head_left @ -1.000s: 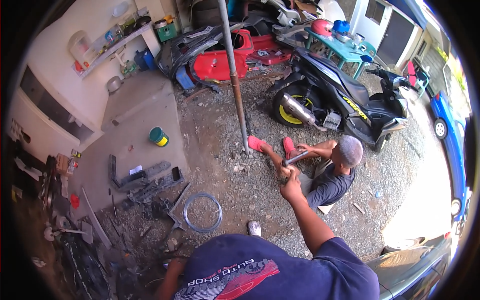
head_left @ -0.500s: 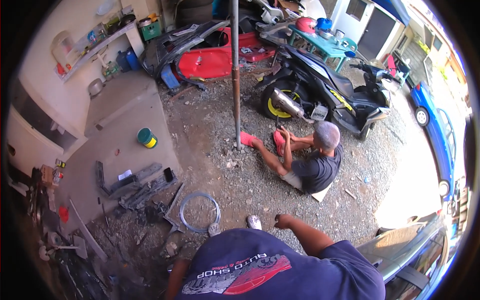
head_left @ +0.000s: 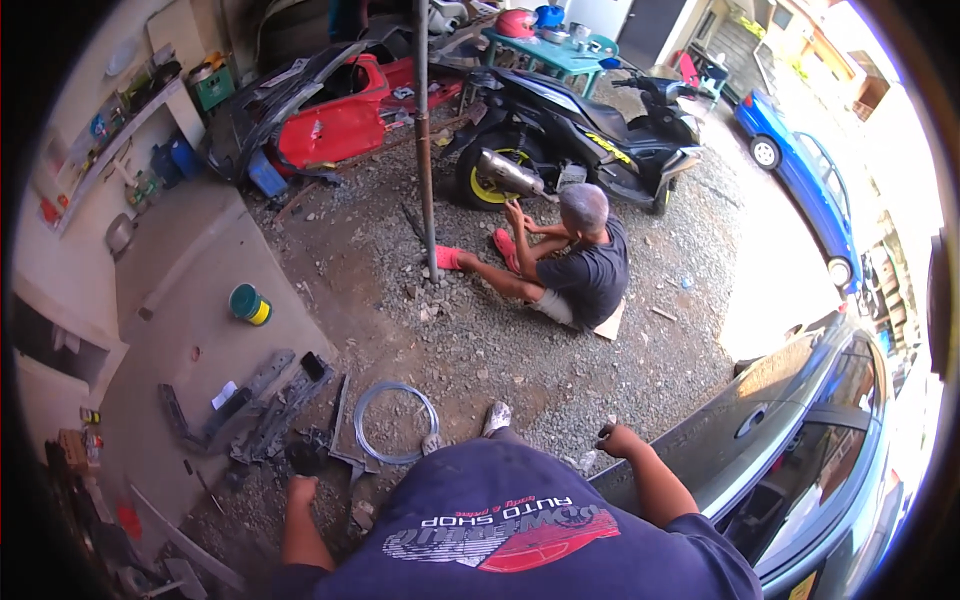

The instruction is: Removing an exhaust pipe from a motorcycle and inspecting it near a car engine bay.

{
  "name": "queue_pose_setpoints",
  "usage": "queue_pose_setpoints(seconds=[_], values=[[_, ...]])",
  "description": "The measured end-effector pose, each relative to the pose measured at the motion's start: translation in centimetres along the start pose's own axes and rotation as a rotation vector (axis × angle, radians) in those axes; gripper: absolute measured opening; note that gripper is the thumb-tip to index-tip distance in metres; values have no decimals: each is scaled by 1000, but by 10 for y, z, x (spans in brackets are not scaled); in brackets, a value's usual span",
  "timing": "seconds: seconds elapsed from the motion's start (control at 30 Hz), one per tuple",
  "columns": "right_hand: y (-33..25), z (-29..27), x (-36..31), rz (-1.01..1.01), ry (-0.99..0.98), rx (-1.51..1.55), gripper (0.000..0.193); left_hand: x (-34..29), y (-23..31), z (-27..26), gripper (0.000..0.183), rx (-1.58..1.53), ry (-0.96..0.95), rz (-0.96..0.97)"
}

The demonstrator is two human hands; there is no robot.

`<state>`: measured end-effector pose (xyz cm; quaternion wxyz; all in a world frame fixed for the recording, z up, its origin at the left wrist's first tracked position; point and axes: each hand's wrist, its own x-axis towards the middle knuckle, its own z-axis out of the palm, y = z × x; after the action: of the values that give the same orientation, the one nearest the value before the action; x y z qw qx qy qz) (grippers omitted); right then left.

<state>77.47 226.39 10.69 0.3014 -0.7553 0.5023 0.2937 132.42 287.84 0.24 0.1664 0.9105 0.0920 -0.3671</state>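
My left hand [head_left: 302,488] hangs low beside my body with its fingers curled. Just past it shows a small black object [head_left: 303,458]; whether I hold it or it lies on the ground I cannot tell. Off to the right, my right hand [head_left: 622,442] is closed, with a small dark thing [head_left: 605,432] at its fingertips, too small to name. Nearest the left hand on the ground are long dark car-body parts [head_left: 268,410]. A coil of pale wire or tubing [head_left: 358,425] lies ahead of my feet, and my shoe [head_left: 497,416] stands on the gravel.
A person [head_left: 580,255] sits on the gravel behind a black scooter [head_left: 570,140]. A metal post [head_left: 424,150] rises ahead. Along my right stands a dark grey car [head_left: 780,420]; farther off is a blue car [head_left: 800,170]. A green bucket [head_left: 249,303] stands on the concrete slab.
My view has shifted, so the scene sits farther left and higher. My left arm has come clearly into sight. The grey car shows more on the right, and one foot has stepped forward.
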Motion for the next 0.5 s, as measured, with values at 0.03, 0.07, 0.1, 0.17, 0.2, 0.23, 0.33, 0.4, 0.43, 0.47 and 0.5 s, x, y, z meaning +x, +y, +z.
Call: queue_pose_setpoints(seconds=[0.03, 0.07, 0.1, 0.17, 0.2, 0.23, 0.33, 0.4, 0.43, 0.47, 0.5], values=[[19, 1, -13, 44, 34, -18, 51, -9, 18, 3, 27, -25, -37, 0], [36, 4, -27, 87, 62, -26, 51, -15, 39, 8, 27, -39, -69, 1], [47, -1, -45, 157, 93, 21, 51, -18, 53, 13, 27, -18, -71, 19], [74, -19, -82, 267, 234, 104, 52, -18, 78, 25, 26, -83, -166, 64], [90, -26, -98, 303, 342, 136, 53, -15, 86, 34, 24, -16, -212, 77], [103, -35, -114, 351, 433, 156, 51, -12, 91, 44, 23, 19, -236, 137], [128, -56, -164, 552, 586, 156, 42, 3, 102, 68, 24, 126, -242, 281], [143, -58, -195, 686, 603, 157, 40, 7, 116, 75, 25, 200, -231, 370], [155, -51, -205, 705, 664, 206, 41, 6, 124, 75, 26, 192, -232, 376], [166, -43, -215, 752, 631, 246, 47, 3, 130, 74, 27, 182, -230, 380], [177, -25, -227, 795, 621, 254, 51, -4, 142, 72, 27, 198, -244, 406]])
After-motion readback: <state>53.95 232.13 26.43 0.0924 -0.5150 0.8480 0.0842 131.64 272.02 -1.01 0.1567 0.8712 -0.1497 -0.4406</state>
